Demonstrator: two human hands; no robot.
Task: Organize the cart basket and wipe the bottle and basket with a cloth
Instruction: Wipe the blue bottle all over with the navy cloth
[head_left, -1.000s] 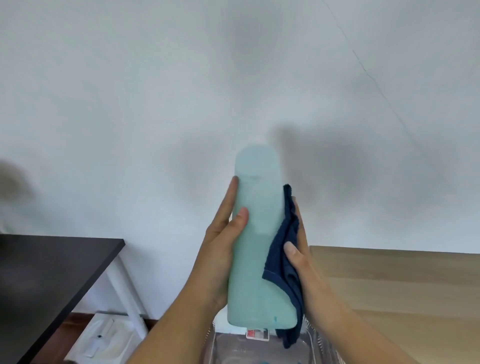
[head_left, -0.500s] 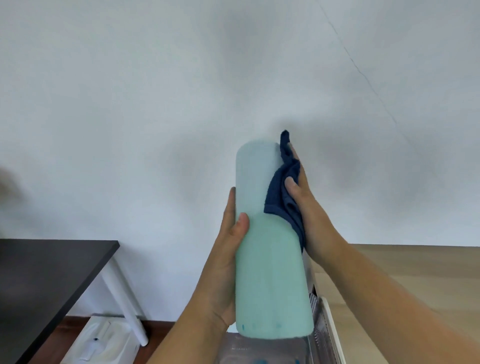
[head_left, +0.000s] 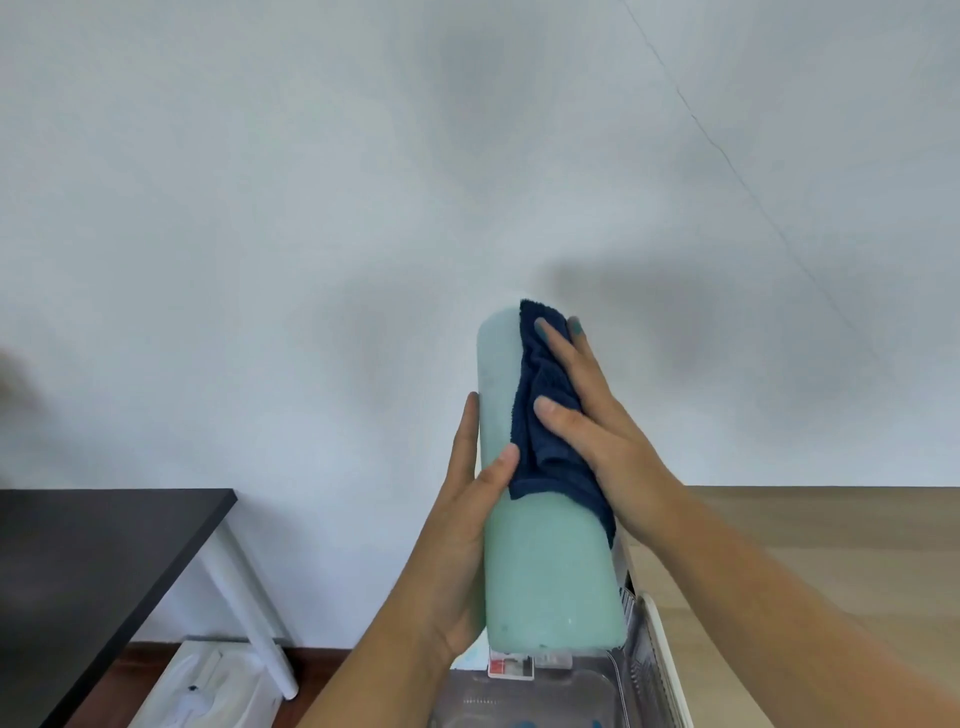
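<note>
Black table far left. Left hand curls round the lower mint bottle, held near upright above the basket. Navy cloth on its upper right side, with the right hand flat, fingers straight, pressing it.

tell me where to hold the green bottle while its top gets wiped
Lower half of the green bottle, from its left, where the left hand wraps it. It is a tall, smooth, near-upright cylinder, and the blue cloth under the right hand covers its upper right.
</note>
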